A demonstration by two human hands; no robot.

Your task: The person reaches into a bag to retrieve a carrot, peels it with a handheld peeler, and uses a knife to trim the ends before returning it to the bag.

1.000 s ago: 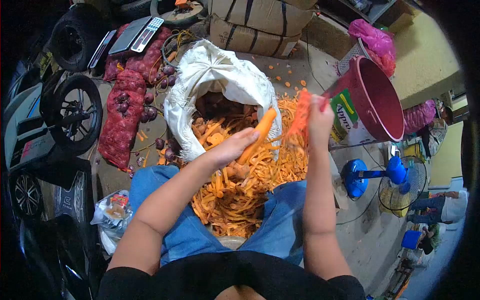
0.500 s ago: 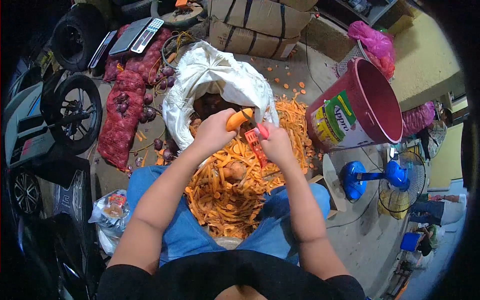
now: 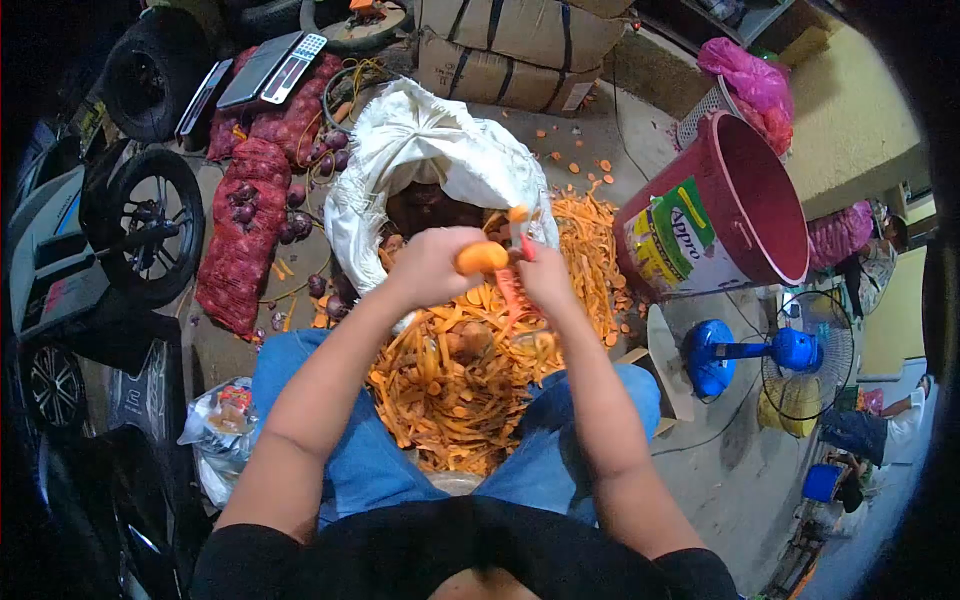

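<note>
Though near, both hands (image 3: 430, 267) (image 3: 547, 282) apart

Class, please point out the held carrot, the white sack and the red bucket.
Held carrot (image 3: 482, 258), head view: its exposed end.
White sack (image 3: 475, 165), head view: its folded cloth.
Red bucket (image 3: 717, 205), head view: its outer wall.

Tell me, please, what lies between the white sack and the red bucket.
Orange peelings lie between the white sack and the red bucket, as the head view shows.
</note>
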